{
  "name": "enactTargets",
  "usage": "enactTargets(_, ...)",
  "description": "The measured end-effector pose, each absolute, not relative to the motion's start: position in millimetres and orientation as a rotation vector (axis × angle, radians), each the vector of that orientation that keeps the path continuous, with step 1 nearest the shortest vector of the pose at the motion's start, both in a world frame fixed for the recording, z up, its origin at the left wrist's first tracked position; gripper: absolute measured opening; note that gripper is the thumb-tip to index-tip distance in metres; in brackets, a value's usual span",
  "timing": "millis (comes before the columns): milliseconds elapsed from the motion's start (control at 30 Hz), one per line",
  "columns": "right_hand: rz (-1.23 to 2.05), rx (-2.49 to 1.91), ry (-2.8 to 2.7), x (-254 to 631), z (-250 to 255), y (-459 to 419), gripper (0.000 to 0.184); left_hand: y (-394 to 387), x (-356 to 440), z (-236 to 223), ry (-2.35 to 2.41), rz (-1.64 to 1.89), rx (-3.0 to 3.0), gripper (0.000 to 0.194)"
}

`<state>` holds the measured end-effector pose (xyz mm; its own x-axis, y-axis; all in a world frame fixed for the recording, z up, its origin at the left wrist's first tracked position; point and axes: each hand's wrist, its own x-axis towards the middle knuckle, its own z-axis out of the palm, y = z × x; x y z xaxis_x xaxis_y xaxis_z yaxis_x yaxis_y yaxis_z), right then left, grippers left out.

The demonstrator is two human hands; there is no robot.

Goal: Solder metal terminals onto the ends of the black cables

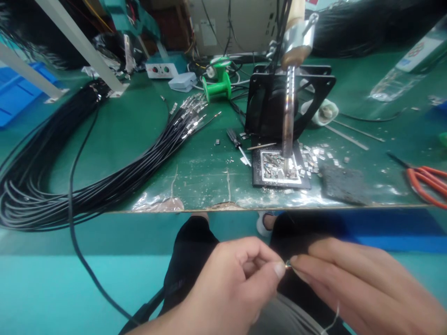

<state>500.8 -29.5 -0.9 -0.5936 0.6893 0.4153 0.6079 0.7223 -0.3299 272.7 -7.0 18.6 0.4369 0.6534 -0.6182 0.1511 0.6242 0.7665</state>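
Both hands meet low in the view, below the bench's front edge and over my lap. My left hand (230, 284) is curled, thumb and forefinger pinched on a tiny metal piece (287, 265). My right hand (363, 288) pinches the same small piece from the other side, fingers pressed together. A thin pale wire (335, 318) trails down beside the right hand. A black cable (75, 218) hangs from the bench past my left arm. On the bench straight ahead, a soldering iron (289, 111) stands upright with its tip over a small black tray of metal bits (279, 170).
A thick bundle of black cables with metal terminals (115, 158) sweeps across the green bench (139, 121) on the left. A black fan frame (272, 102), green spool (217, 83), small screwdriver (237, 145), dark sponge (344, 184), orange scissors (428, 181) and a plastic bottle (398, 77) lie about.
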Motion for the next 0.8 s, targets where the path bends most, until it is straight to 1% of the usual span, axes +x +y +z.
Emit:
enactTargets(233,0.266,-0.979,-2.45,493,8,-23,0.029,-9,275,14,1.117,0.425,0.928,0.02)
enactTargets(367,0.239,-0.979,-2.459,491,1,-24,0.027,-14,275,8,1.158,0.478,1.154,0.022)
enactTargets(467,0.313,-1.057,-2.456,492,-6,-28,0.022,-19,274,0,1.186,0.582,1.414,0.019)
enactTargets(533,0.393,-1.151,-2.425,492,-10,-31,0.016,-23,275,-5,1.193,0.71,1.581,0.015)
enactTargets(667,0.59,-1.273,-2.297,487,-9,-32,0.012,-26,277,-15,1.143,0.944,1.822,0.011)
enactTargets(733,0.806,-1.349,-2.177,485,-7,-30,0.012,-26,276,-17,1.117,0.972,1.864,0.01)
enactTargets(800,1.052,-1.429,-2.04,487,-4,-29,0.018,-25,274,-17,1.106,0.936,1.85,0.01)
